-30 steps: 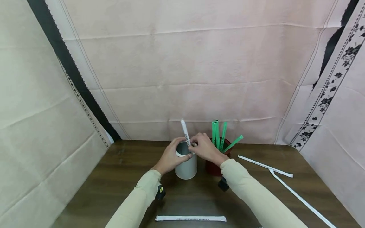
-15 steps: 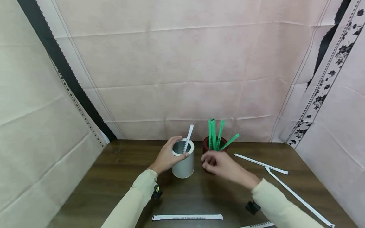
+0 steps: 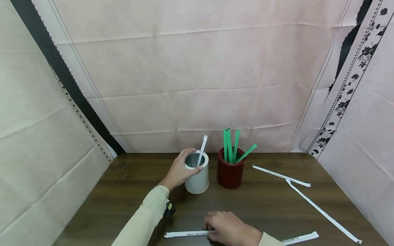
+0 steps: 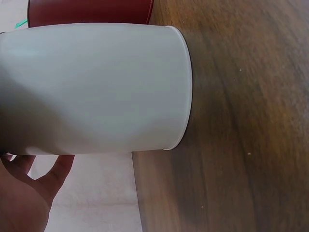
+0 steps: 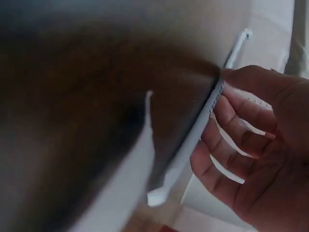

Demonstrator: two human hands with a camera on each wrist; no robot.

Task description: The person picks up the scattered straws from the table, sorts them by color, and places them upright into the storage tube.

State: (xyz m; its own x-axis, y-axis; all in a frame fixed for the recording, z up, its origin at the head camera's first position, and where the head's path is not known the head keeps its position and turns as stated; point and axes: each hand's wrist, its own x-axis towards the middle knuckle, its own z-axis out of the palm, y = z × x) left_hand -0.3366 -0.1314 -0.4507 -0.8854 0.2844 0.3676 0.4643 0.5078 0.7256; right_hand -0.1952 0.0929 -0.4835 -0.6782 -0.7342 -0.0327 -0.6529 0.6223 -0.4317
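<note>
My left hand (image 3: 180,172) grips the rim and side of a light grey cylindrical cup (image 3: 197,182), which stands upright on the table. A white paper-wrapped straw (image 3: 202,150) leans inside the cup, its top sticking out. At the table's front, my right hand (image 3: 231,227) pinches another white wrapped straw (image 3: 184,234) between thumb and fingers. In the right wrist view this straw (image 5: 193,133) runs slantwise along the fingertips. The left wrist view is mostly filled by the cup's wall (image 4: 96,87).
A dark red cup (image 3: 231,176) holding several green straws (image 3: 229,147) stands right of the grey one. Two white wrapped straws (image 3: 323,212) (image 3: 280,175) meet on the right. Another white straw (image 3: 300,238) lies by my right sleeve. Cloth walls (image 3: 197,85) enclose the table.
My right hand has let go of the straw now in the grey cup and moved down to the straw at the front. My left hand has stayed on the cup.
</note>
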